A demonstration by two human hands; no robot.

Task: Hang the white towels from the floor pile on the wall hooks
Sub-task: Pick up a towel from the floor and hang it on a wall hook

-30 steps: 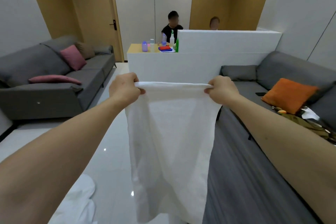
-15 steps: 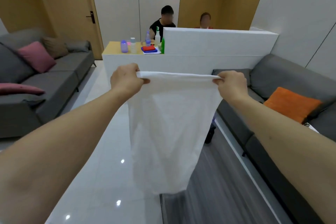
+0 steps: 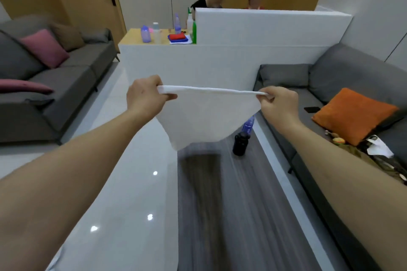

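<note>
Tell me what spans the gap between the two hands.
In the head view, the white towel stretches by its top edge from the left hand to the right hand; each hand pinches a corner, and nothing else lies between.

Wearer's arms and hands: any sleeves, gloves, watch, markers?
Both forearms are bare up to the frame edge, with no sleeve in view. The left hand and right hand are ungloved. No watch, band, ring, cable or marker shows on either wrist.

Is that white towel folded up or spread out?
Spread out: the left hand and right hand pinch the white towel by its top edge, stretched taut between them.
</note>
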